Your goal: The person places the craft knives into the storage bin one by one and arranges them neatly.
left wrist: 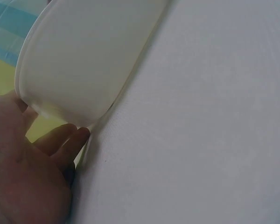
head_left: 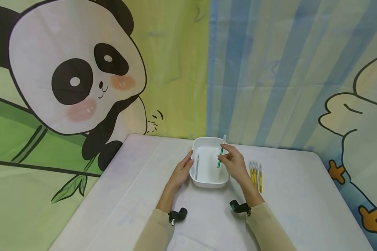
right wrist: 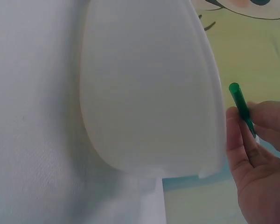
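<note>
In the head view my right hand (head_left: 235, 163) pinches a green pen (head_left: 220, 157) with a clear cap over the right side of a white plastic tub (head_left: 208, 183). The right wrist view shows the pen's green end (right wrist: 239, 99) jutting past my thumb and fingers, beside the tub's rim. A slim pale pen (head_left: 197, 167) lies inside the tub along its left side. My left hand (head_left: 179, 174) rests with extended fingers against the tub's left wall. In the left wrist view its fingertips (left wrist: 81, 135) touch low on that wall.
Right of the tub, partly behind my right wrist, several pens (head_left: 260, 179) lie side by side on the white table (head_left: 138, 195), mostly yellow with clear caps. A printed curtain with a panda (head_left: 78, 69) hangs behind the table. Each wrist carries a small black camera (head_left: 238, 206).
</note>
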The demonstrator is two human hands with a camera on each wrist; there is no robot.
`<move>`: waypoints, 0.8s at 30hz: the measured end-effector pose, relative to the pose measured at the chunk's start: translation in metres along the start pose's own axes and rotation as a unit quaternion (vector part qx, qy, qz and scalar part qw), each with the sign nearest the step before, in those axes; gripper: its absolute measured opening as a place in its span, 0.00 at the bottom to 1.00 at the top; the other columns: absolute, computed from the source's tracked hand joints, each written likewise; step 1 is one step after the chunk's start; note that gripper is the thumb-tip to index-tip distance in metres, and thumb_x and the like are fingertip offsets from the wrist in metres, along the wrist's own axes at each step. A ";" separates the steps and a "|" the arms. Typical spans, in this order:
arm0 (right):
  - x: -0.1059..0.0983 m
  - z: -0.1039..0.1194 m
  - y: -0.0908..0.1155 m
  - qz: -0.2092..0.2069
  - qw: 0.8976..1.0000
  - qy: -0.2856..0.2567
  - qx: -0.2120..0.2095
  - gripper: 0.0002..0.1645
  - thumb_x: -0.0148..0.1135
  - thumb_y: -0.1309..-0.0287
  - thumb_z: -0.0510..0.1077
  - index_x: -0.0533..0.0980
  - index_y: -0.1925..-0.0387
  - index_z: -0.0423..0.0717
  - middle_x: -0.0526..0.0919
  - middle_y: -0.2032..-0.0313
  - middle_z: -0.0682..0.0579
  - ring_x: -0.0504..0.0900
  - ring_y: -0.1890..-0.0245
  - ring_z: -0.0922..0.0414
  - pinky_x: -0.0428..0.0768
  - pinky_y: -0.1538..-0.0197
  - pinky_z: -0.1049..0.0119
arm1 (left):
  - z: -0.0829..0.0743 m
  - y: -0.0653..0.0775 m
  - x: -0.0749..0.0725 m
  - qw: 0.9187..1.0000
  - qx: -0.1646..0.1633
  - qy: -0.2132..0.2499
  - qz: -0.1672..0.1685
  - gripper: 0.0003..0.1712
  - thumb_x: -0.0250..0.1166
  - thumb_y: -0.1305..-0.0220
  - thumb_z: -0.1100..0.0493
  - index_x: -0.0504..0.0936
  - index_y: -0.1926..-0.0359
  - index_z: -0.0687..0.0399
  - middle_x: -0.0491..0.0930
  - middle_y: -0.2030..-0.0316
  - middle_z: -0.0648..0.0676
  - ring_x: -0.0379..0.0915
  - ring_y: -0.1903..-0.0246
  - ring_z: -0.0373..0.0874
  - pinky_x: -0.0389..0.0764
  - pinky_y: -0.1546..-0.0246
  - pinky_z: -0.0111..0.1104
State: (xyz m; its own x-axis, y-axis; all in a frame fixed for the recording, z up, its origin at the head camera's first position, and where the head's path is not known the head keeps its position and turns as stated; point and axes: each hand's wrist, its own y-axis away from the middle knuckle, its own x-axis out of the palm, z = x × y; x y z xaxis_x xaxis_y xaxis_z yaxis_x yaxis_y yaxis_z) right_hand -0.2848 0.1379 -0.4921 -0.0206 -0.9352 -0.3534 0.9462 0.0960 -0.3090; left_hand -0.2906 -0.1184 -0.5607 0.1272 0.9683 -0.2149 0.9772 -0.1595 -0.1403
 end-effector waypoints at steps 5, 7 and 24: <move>0.008 0.003 -0.003 0.006 1.000 0.008 -0.003 0.31 0.68 0.33 0.36 0.74 0.30 0.46 0.76 0.32 0.46 0.87 0.57 0.48 0.83 0.62 0.76 | -0.002 0.000 0.000 1.000 0.000 0.001 0.002 0.31 0.53 0.19 0.44 0.62 0.20 0.37 0.60 0.21 0.41 0.54 0.20 0.47 0.53 0.18 0.47; 0.012 0.004 -0.003 0.009 1.000 0.010 -0.001 0.32 0.68 0.32 0.36 0.73 0.29 0.46 0.75 0.32 0.46 0.87 0.56 0.48 0.83 0.63 0.75 | -0.002 0.000 0.000 1.000 -0.001 0.001 0.003 0.31 0.53 0.19 0.44 0.62 0.20 0.36 0.60 0.21 0.42 0.54 0.20 0.47 0.53 0.18 0.47; 0.044 0.004 -0.018 0.003 1.000 0.010 0.005 0.31 0.69 0.33 0.37 0.75 0.31 0.45 0.76 0.33 0.44 0.89 0.58 0.48 0.83 0.61 0.72 | -0.002 0.001 0.000 1.000 -0.007 0.008 0.009 0.31 0.53 0.18 0.45 0.61 0.19 0.36 0.60 0.21 0.44 0.54 0.20 0.48 0.55 0.19 0.49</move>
State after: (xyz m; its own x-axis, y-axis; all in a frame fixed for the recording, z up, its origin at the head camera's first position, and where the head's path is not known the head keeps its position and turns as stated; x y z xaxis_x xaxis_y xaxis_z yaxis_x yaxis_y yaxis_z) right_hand -0.3016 0.0932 -0.4985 -0.0207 -0.9277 -0.3727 0.9495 0.0985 -0.2978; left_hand -0.2892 -0.1186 -0.5589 0.1470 0.9684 -0.2015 0.9770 -0.1740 -0.1234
